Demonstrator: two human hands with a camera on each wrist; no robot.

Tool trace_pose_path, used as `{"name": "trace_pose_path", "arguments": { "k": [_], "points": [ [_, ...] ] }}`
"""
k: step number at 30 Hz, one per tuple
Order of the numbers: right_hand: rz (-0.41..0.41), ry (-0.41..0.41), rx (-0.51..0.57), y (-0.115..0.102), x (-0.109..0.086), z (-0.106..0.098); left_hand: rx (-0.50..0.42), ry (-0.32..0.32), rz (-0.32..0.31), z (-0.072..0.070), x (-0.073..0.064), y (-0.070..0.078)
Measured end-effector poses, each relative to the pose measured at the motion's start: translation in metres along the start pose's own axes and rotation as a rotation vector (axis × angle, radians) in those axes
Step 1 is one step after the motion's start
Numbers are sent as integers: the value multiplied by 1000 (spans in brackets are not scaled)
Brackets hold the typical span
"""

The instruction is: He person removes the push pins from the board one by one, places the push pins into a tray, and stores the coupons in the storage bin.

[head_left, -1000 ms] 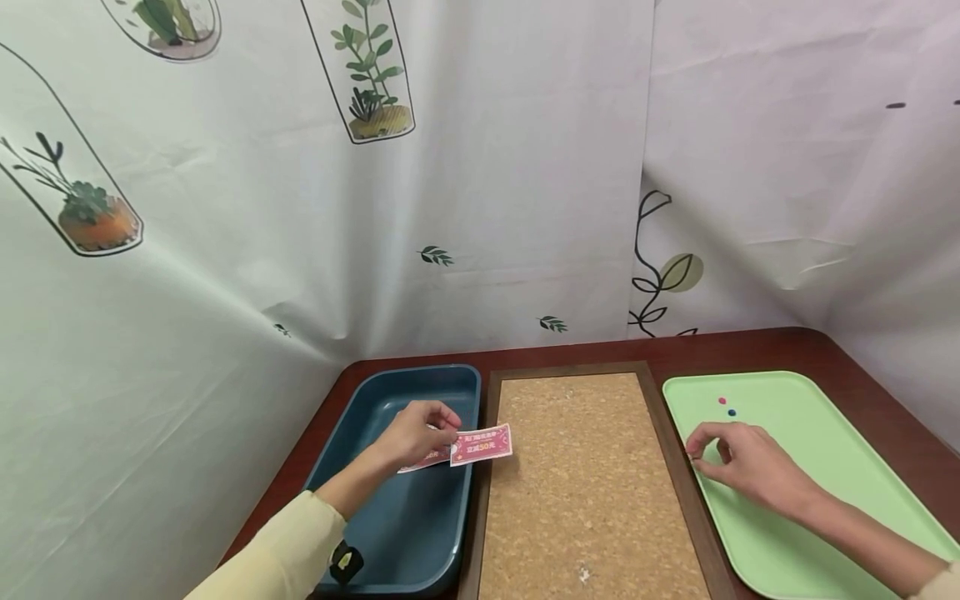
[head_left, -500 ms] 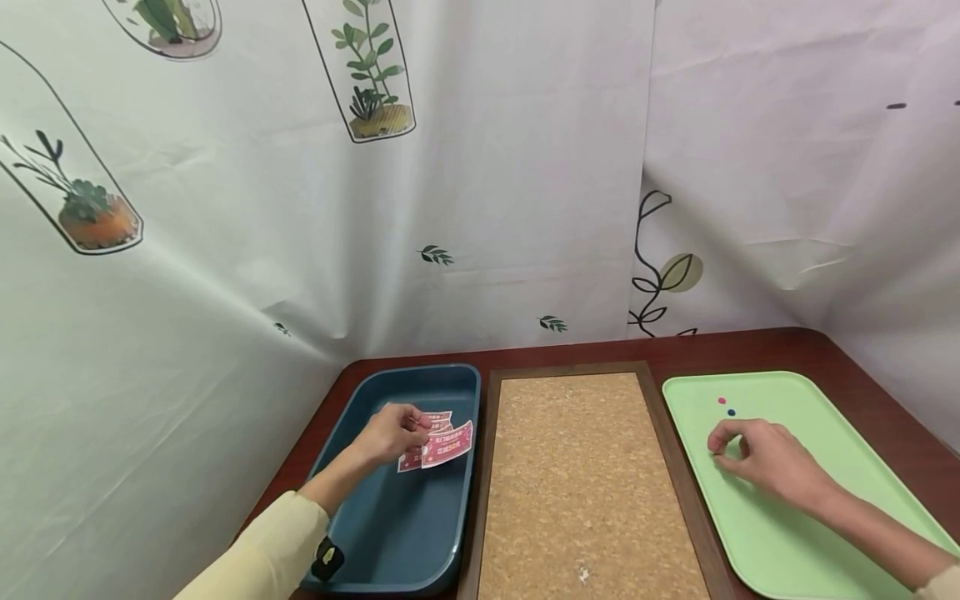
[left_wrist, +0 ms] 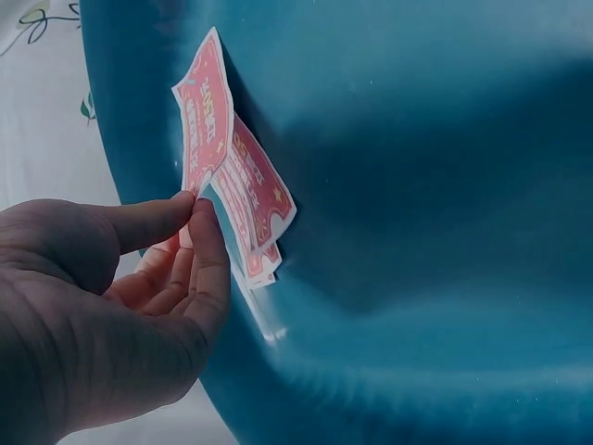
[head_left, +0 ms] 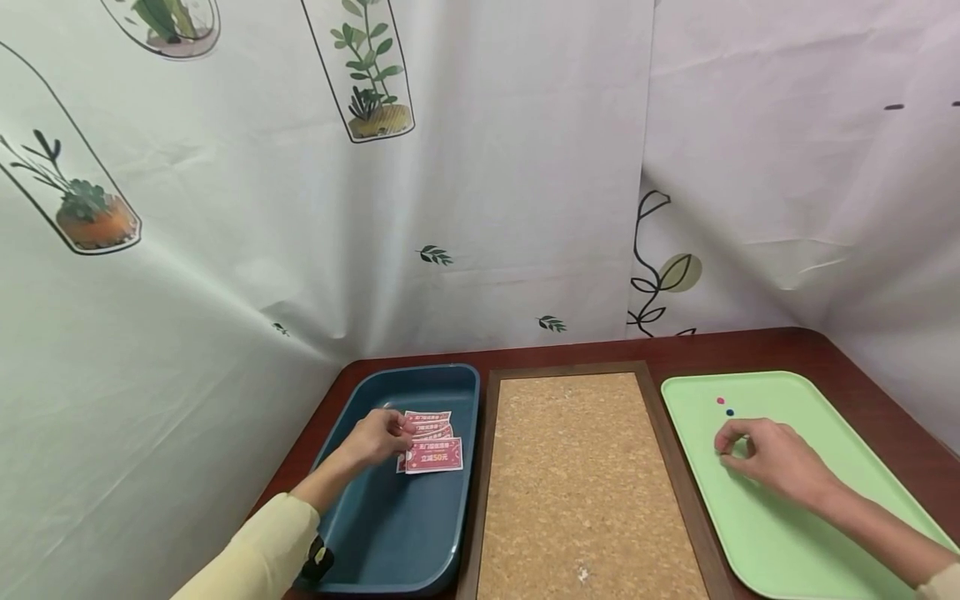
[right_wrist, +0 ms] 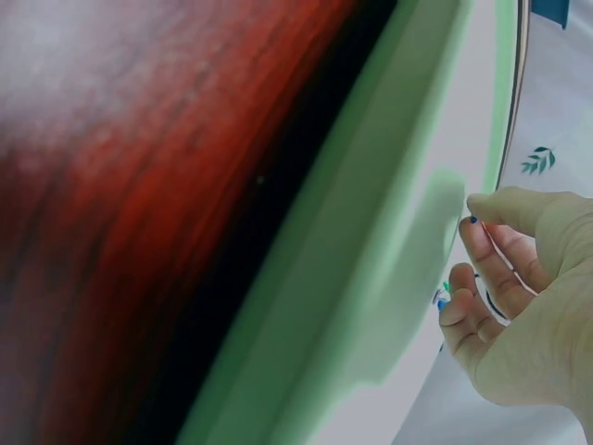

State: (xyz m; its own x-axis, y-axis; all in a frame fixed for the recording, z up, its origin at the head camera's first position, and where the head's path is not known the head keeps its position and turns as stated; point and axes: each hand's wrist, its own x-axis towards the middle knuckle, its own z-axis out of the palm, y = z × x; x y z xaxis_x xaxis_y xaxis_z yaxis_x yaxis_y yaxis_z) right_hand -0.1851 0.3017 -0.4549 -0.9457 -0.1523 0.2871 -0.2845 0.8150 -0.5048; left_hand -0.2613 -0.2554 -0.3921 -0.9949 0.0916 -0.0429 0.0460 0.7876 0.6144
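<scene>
Left hand pinches a red coupon over the blue tray; right hand curls over the green tray.

The left hand pinches the top red coupon between thumb and forefinger at its left end, so the coupon's long axis runs rightward away from the grip, toward the cork board. Under it lies a small stack of coupons on the floor of the blue tray, just beyond the fingertips. The right hand hangs over the green tray on the far side of the board, well apart from the coupons; its fingers are curled with thumb and forefinger meeting, and something small and blue shows at a fingertip, though what it holds cannot be told. Two small dots, one pink and one blue, lie just beyond it on the tray. Everything sits on a dark red worktop.
</scene>
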Motion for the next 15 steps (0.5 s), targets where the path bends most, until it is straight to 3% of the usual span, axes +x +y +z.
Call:
{"name": "trace_pose_path", "arguments": {
  "k": [15],
  "points": [
    [35,1,-14,5,-1,-3,82,0,-16,-4,-1,-5]
  ]
}}
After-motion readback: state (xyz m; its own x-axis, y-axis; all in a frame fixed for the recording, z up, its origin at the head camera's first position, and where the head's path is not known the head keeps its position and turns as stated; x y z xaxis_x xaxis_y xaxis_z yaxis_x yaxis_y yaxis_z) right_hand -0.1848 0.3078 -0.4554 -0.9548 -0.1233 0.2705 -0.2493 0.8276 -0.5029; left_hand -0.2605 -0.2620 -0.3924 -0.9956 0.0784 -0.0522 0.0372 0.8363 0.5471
